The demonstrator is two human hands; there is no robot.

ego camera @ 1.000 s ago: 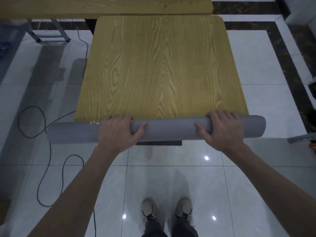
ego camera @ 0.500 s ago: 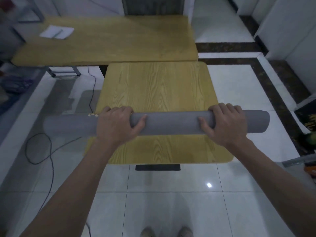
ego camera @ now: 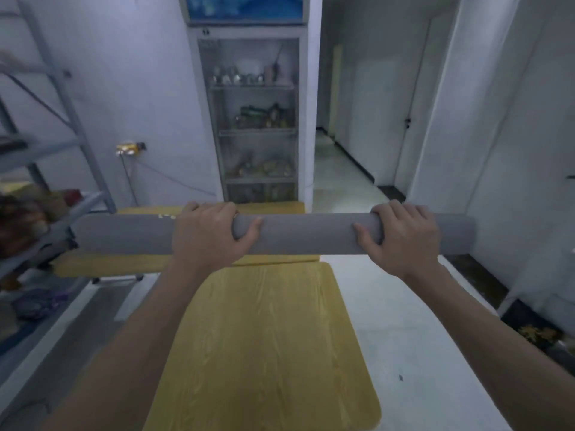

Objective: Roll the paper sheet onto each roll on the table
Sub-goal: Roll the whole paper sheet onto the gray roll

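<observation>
Item: grey paper roll (ego camera: 308, 233), horizontal, lifted clear above my wooden bench (ego camera: 264, 353), running from 9 to 3 o'clock across my view. My left hand (ego camera: 208, 234) is wrapped tight around it left of centre; my right hand (ego camera: 401, 237) clamps it right of centre. Both ends stick out past my hands. A glass-door cabinet (ego camera: 253, 119) stands at 12 o'clock, metal shelving (ego camera: 46, 144) at 9.
</observation>
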